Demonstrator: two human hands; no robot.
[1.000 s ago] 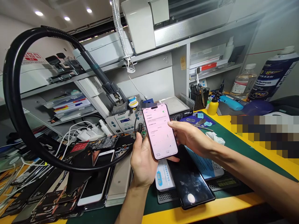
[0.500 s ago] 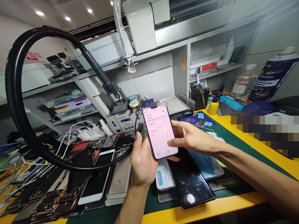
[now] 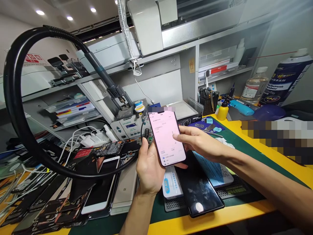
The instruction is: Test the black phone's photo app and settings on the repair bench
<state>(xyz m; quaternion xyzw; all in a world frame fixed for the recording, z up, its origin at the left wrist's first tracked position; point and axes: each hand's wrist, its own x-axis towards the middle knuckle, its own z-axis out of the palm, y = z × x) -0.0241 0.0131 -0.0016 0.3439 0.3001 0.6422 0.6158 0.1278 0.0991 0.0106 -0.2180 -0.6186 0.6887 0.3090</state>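
A smartphone [image 3: 168, 147] with a lit pinkish-white screen showing text lines and a small chart is held tilted in front of me. My left hand [image 3: 150, 168] grips it from the lower left, thumb along its left edge and the other fingers mostly hidden behind. From the right, my right hand [image 3: 198, 142] reaches around the phone's edge. Its thumb tip touches the screen right of the middle, while fingers go behind the phone. Below lies a dark phone [image 3: 204, 192], screen up, over a white and blue box [image 3: 172, 184].
Several phones and parts crowd the left, including a white-framed phone [image 3: 101, 186] and a gold phone [image 3: 124, 187]. A thick black hose [image 3: 9, 98] loops over them. At right stand a yellow bottle [image 3: 222, 111], a clear bottle [image 3: 254, 85] and a spray can [image 3: 283, 78].
The right thumb has slid up the screen, and the displayed page has scrolled upward, showing small icons near the bottom. The left hand still holds the phone in the same place.
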